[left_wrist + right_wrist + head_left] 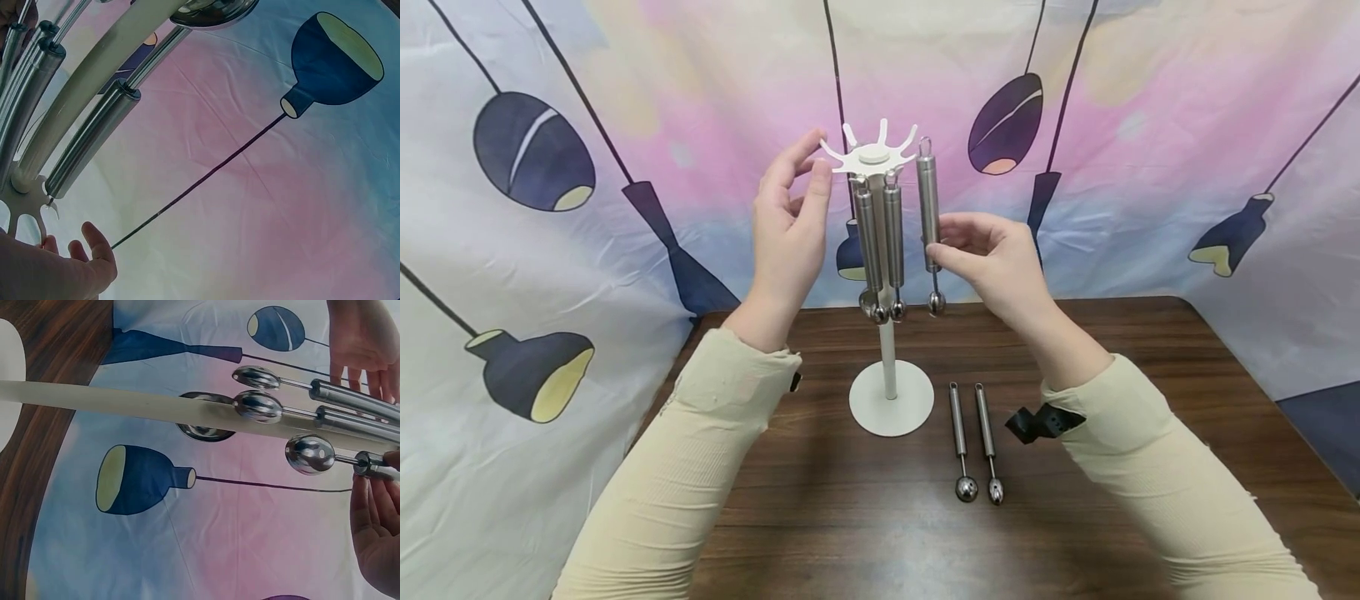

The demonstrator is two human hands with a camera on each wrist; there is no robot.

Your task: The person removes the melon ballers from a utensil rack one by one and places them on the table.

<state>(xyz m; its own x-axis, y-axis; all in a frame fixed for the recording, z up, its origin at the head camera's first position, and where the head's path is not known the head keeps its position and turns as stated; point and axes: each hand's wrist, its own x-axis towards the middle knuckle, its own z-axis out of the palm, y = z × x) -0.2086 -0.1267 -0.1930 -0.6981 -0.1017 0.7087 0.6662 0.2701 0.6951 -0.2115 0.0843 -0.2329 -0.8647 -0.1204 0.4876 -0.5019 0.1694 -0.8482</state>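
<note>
One scoop (928, 200) hangs head-down, pinched in our right hand (1000, 262), just beside the rack (887, 354); our left hand (790, 221), loosely parted, is at the rack's opposite side.

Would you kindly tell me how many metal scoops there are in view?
6: one scoop in the right hand, two scoops on the table, and three hanging on the white stand, two at the front and one behind, mostly hidden in the head view.
</note>
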